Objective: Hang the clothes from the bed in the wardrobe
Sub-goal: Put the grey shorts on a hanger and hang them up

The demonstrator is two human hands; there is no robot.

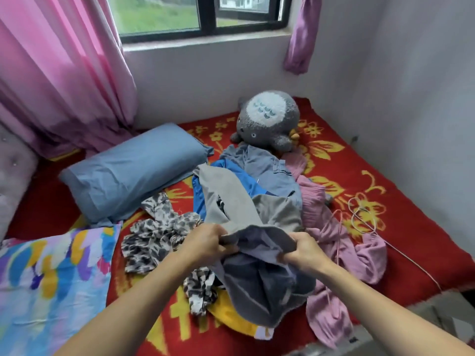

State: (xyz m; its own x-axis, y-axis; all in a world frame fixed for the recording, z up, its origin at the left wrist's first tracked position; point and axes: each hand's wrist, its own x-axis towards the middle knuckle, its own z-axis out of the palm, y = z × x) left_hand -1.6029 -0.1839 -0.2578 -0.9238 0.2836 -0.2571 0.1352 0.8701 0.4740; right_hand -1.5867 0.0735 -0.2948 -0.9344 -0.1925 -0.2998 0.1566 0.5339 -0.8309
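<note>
Both hands are on the cloth. The left hand has its fingers curled round one side of the edge of the grey soft-fabric garment, and the right hand pinches the other side. The edge is bunched between them, with darker grey folds hanging below the knuckles. The rest of the garment runs away from the fingers, up over the pile and towards the round grey plush toy.

The pile lies on the red blanket with yellow flowers, on the near side of the plush toy. A bright blue garment and a pale blue-grey shirt lie just below the toy, under the grey one. A pink knitted garment spreads to the near right of the toy and touches the right hand's side of the pile. A leopard-print cloth lies to the near left, beside the left hand. A yellow garment peeks out nearest of all.

A thin white wire hanger rests on the blanket to the right of and nearer than the toy, beside the pink knit. Left of the toy lies a long blue pillow, with a multicoloured pillow nearer. There is bare blanket on the toy's right up to the white wall. The bed's near edge is under the forearms.
</note>
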